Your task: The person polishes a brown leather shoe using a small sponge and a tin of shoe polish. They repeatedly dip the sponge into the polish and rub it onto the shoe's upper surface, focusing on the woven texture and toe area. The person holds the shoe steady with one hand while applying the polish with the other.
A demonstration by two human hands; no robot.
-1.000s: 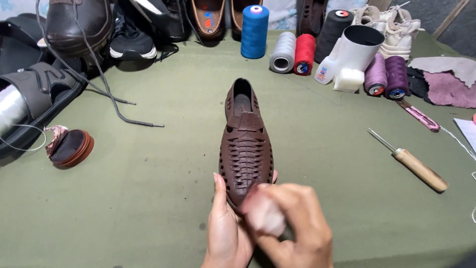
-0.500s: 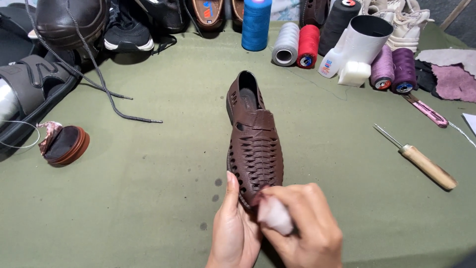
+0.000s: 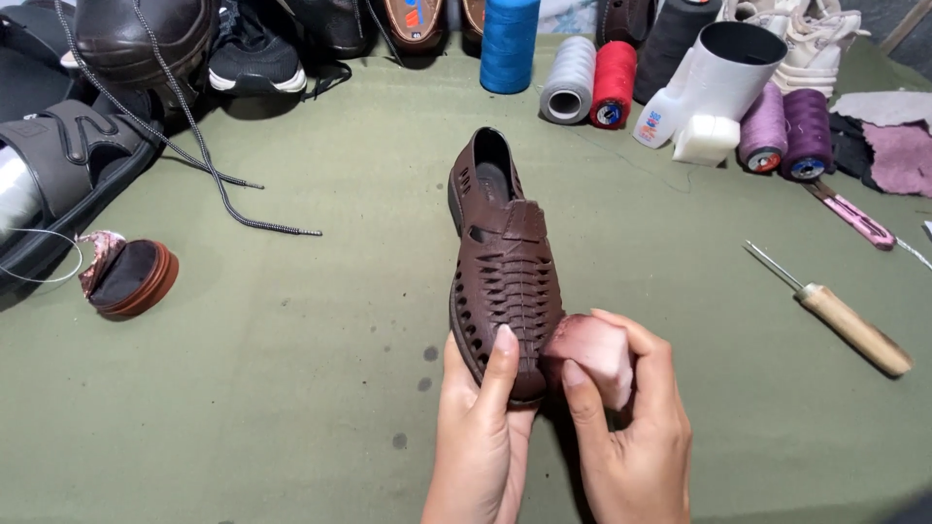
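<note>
Left hand (image 3: pixel 481 427) grips brown woven shoe (image 3: pixel 505 267) toe; right hand (image 3: pixel 631 427) pinches pink cloth (image 3: pixel 594 354) against edge.

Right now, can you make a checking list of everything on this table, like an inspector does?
Surface: green cloth table, a few dark spots.
Job's things: brown woven shoe; pink pad against its toe.
Clutter: thread spools, wooden-handled awl, white bottle, round tin, other shoes.
Grippers: left hand holds the shoe's toe; right hand holds the pad.
Cables: nothing seen; loose shoelaces only.
Surroundings: leather scraps at right.
</note>
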